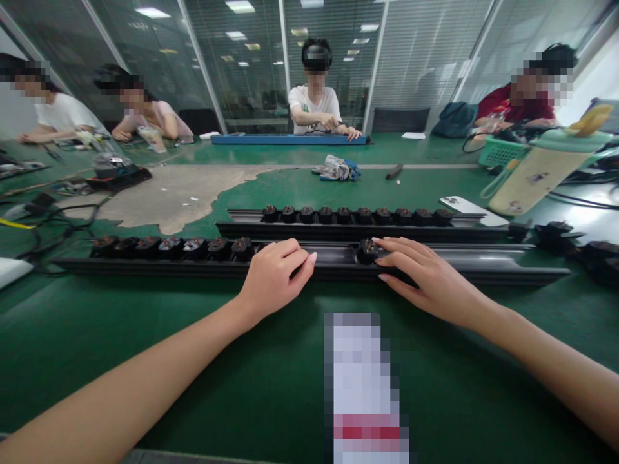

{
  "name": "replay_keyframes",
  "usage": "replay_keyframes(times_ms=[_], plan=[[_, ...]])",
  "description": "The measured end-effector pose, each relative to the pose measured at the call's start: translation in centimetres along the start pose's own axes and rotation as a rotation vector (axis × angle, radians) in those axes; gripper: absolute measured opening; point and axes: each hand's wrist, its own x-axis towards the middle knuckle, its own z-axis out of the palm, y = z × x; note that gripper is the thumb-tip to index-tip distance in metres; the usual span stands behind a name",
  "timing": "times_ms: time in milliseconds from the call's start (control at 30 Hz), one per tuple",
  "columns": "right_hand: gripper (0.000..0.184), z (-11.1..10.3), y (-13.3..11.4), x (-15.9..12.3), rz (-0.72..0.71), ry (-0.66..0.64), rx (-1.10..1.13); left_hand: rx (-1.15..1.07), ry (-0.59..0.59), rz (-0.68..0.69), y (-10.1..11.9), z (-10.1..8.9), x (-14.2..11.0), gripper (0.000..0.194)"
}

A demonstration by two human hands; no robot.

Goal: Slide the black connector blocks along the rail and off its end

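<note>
A long black rail (329, 270) lies across the table in front of me, with a row of black socket modules (218, 247) seated along its left part. My left hand (275, 274) rests over the rail, just right of that row. Its fingers are curled with thumb and forefinger close together, and whatever they hold, if anything, is hidden. Further right, a single black socket module (367, 251) with copper-coloured contacts sits in the channel. My right hand (418, 267) grips its right side, fingertips on top and thumb low at the rail's front wall.
Behind lies a second rail (314, 229) bearing several socket modules (343, 214). Gloves (337, 169), a phone (471, 210), a tumbler (541, 171) and a green basket (501, 152) are on the table (193, 361). Cables tangle at left. A co-worker (316, 106) handles a blue rail (285, 139) opposite.
</note>
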Motion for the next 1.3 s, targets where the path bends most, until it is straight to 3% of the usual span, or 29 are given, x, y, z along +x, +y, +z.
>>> replay_keyframes(times_ms=[200,533,833,1300], plan=[[0.02,-0.2,0.1,0.1,0.018,-0.012,0.04,-0.149,0.048,-0.015,-0.5,0.1,-0.1,0.033],[0.015,-0.9,0.6,-0.2,0.029,0.055,0.161,-0.129,0.076,0.03,-0.5,0.1,-0.1,0.03],[0.024,-1.6,1.1,-0.6,0.052,0.085,0.273,-0.133,0.076,0.029,-0.7,0.2,-0.1,0.03],[0.021,-2.4,1.3,-0.3,0.024,0.078,0.229,-0.13,0.034,-0.021,-0.4,-0.1,-0.1,0.034]])
